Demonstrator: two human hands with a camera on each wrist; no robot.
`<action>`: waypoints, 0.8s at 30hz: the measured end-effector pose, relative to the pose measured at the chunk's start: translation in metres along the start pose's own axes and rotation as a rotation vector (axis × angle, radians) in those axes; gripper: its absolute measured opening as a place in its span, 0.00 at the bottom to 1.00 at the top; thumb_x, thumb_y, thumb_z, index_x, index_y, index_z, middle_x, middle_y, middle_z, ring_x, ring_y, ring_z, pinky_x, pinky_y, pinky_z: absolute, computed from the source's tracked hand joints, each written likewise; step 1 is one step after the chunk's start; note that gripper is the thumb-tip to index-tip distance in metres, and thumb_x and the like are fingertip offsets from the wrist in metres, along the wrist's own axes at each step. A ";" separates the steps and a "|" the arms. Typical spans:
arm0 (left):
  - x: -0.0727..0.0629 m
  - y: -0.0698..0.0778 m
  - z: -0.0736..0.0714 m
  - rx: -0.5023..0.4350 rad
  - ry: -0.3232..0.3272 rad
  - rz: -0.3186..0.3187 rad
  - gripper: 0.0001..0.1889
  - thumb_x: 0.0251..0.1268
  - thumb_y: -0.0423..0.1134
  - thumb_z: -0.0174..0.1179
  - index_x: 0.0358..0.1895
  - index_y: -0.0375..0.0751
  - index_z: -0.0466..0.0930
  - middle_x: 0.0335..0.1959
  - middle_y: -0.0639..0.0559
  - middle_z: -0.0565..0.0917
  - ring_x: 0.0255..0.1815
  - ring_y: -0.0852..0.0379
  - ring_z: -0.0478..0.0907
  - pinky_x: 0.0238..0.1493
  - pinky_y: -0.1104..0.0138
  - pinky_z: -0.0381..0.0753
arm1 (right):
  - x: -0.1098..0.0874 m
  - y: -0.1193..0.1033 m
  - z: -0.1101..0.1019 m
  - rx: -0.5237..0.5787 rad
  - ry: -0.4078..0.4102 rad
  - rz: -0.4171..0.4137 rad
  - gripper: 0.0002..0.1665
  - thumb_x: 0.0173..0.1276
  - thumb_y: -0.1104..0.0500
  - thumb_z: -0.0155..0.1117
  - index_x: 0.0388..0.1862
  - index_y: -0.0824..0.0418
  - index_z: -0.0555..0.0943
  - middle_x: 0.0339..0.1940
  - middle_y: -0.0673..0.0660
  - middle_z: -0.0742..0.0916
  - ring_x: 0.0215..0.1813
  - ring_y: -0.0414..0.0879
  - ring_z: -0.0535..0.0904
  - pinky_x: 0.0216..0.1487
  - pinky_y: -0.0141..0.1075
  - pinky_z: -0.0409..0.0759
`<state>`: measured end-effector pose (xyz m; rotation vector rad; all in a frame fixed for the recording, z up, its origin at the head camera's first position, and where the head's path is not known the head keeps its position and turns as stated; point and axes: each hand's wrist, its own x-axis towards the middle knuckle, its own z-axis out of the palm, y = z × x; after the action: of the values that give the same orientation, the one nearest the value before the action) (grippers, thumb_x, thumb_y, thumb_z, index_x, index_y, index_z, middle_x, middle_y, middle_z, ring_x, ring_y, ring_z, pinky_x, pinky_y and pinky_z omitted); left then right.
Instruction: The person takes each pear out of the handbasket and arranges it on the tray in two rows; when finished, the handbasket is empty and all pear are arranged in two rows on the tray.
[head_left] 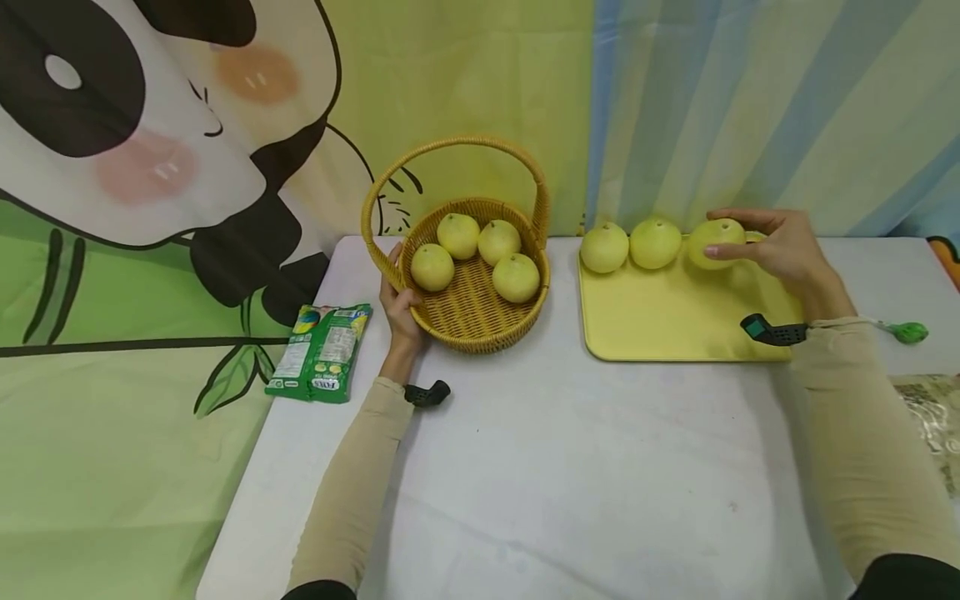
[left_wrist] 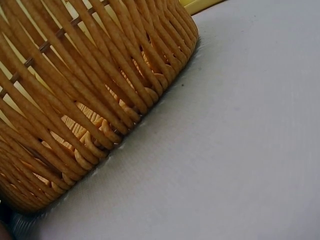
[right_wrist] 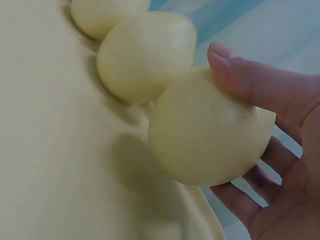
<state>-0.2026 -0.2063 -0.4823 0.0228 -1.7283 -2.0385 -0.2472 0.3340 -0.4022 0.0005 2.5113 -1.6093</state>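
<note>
My right hand (head_left: 783, 250) grips a round pale-yellow pear (right_wrist: 210, 130), thumb on one side and fingers on the other. In the right wrist view its shadow falls apart from it on the yellow tray (head_left: 675, 321), so it hangs just over the tray's back part. Two more pears, one at the back left corner (head_left: 604, 247) and one beside it (head_left: 656, 243), sit in a row on the tray. My left hand (head_left: 401, 312) holds the left side of a wicker basket (head_left: 468, 321), thumb over the rim near the handle's base. Several pears (head_left: 516, 277) lie inside the basket.
A green snack packet (head_left: 321, 353) lies on the white table (head_left: 585, 467) left of the basket. Printed curtains (head_left: 480, 75) hang behind the table's back edge. The basket's tall arched handle (head_left: 457, 143) stands upright. A patterned clear packet (head_left: 930, 417) is partly hidden by the right sleeve.
</note>
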 end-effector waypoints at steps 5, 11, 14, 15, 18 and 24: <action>-0.001 -0.001 -0.002 -0.003 -0.012 0.005 0.50 0.41 0.29 0.41 0.81 0.40 0.64 0.79 0.46 0.70 0.77 0.53 0.67 0.74 0.64 0.64 | 0.010 0.012 0.005 -0.051 0.002 -0.033 0.38 0.65 0.53 0.80 0.74 0.51 0.80 0.58 0.29 0.85 0.68 0.40 0.72 0.49 0.19 0.73; -0.001 0.001 -0.001 -0.015 -0.026 0.011 0.49 0.42 0.29 0.41 0.81 0.40 0.64 0.79 0.44 0.70 0.78 0.51 0.67 0.75 0.63 0.63 | 0.016 0.017 0.006 -0.091 -0.019 -0.039 0.38 0.70 0.47 0.75 0.78 0.45 0.76 0.63 0.32 0.82 0.69 0.39 0.71 0.50 0.18 0.69; -0.001 0.002 -0.001 -0.025 -0.022 0.007 0.49 0.42 0.29 0.41 0.81 0.39 0.65 0.78 0.43 0.70 0.77 0.51 0.67 0.75 0.63 0.64 | 0.017 0.018 0.005 -0.106 -0.032 -0.037 0.39 0.71 0.46 0.73 0.80 0.43 0.74 0.66 0.34 0.81 0.67 0.37 0.71 0.50 0.18 0.69; 0.000 0.002 -0.001 -0.030 -0.022 0.007 0.49 0.42 0.30 0.41 0.81 0.39 0.64 0.78 0.43 0.70 0.77 0.51 0.67 0.75 0.63 0.64 | 0.016 0.018 0.005 -0.108 -0.037 -0.031 0.39 0.72 0.46 0.73 0.80 0.42 0.73 0.68 0.35 0.80 0.68 0.37 0.71 0.50 0.18 0.70; -0.001 0.002 -0.001 -0.026 -0.020 0.003 0.50 0.42 0.29 0.41 0.82 0.39 0.64 0.78 0.43 0.70 0.77 0.51 0.67 0.75 0.63 0.64 | 0.016 0.017 0.003 -0.127 -0.067 -0.010 0.42 0.73 0.45 0.71 0.84 0.40 0.68 0.77 0.40 0.75 0.77 0.44 0.67 0.64 0.25 0.70; -0.001 0.003 -0.002 0.007 -0.026 0.000 0.50 0.42 0.29 0.41 0.82 0.40 0.64 0.79 0.45 0.69 0.79 0.51 0.66 0.76 0.62 0.62 | 0.010 -0.001 0.006 -0.188 -0.052 -0.080 0.47 0.74 0.44 0.69 0.87 0.40 0.60 0.88 0.48 0.62 0.87 0.59 0.55 0.83 0.59 0.53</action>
<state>-0.2008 -0.2079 -0.4804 -0.0013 -1.7509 -2.0421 -0.2565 0.3270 -0.4048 -0.1636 2.6423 -1.3735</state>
